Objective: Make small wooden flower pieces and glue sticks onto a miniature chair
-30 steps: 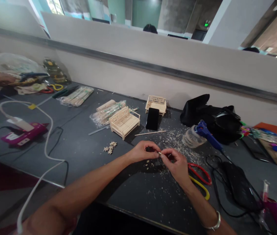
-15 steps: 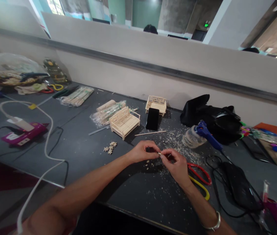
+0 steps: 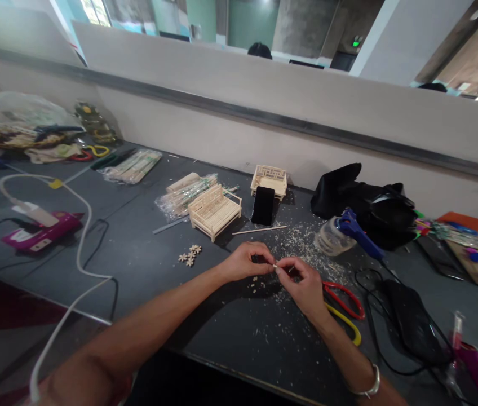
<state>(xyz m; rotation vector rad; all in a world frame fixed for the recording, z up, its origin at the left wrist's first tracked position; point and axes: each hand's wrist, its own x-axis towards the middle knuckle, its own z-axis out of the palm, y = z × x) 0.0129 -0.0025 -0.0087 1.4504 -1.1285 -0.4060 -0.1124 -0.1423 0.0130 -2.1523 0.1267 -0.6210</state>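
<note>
Between the fingertips of my left hand (image 3: 251, 260) and my right hand (image 3: 303, 282) is a tiny pale wooden piece (image 3: 275, 266). Both hands pinch it just above the dark table. A few small wood bits (image 3: 255, 285) lie below the left fingers. Left of my hands sits a cluster of small flower-shaped wooden pieces (image 3: 190, 255). Beyond them stands a miniature wooden bench (image 3: 215, 212), and a thin stick (image 3: 259, 230) lies to its right. Scissors with red and yellow handles (image 3: 344, 300) are partly hidden by my right hand and wrist.
A phone (image 3: 263, 205) leans on a second miniature bench (image 3: 270, 177). To the right, a blue glue gun (image 3: 359, 232) rests on a clear jar (image 3: 332, 237) near a black bag (image 3: 366, 208). At left, a white cable (image 3: 89, 225) crosses by a purple power strip (image 3: 44, 230).
Almost nothing differs. My fingers have shifted very slightly around the tiny wooden piece, which both hands still pinch.
</note>
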